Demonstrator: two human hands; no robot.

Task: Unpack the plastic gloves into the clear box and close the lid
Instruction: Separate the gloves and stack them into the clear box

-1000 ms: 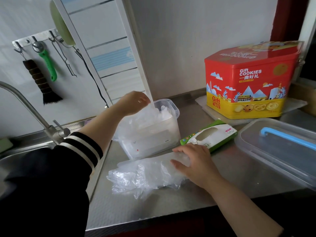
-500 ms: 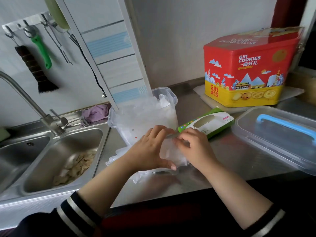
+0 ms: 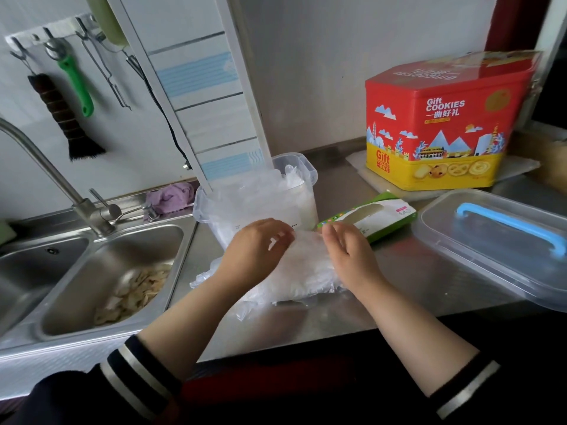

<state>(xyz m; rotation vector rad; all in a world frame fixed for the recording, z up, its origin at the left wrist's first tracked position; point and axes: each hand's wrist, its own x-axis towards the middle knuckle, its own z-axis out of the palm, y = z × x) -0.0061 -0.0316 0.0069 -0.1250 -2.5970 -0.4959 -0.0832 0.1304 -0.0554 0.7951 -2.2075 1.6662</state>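
Observation:
A stack of thin plastic gloves (image 3: 302, 271) lies on the steel counter in front of me. My left hand (image 3: 254, 253) holds its left side, fingers curled on the top edge. My right hand (image 3: 349, 253) holds the right side the same way. Just behind stands the clear box (image 3: 294, 167), open, with more gloves piled inside. Its clear lid (image 3: 460, 250) with a blue handle lies flat at the right. The green and white glove carton (image 3: 371, 217) lies between box and lid.
A double steel sink (image 3: 107, 271) with scraps in it and a tap (image 3: 55, 176) lie to the left. A red and yellow cookie tin (image 3: 441, 124) stands at the back right. Utensils and a brush (image 3: 61, 115) hang on the wall.
My left hand left the clear box and came down onto the glove stack beside my right hand. Both hands have since drawn slightly apart along the stack's top edge.

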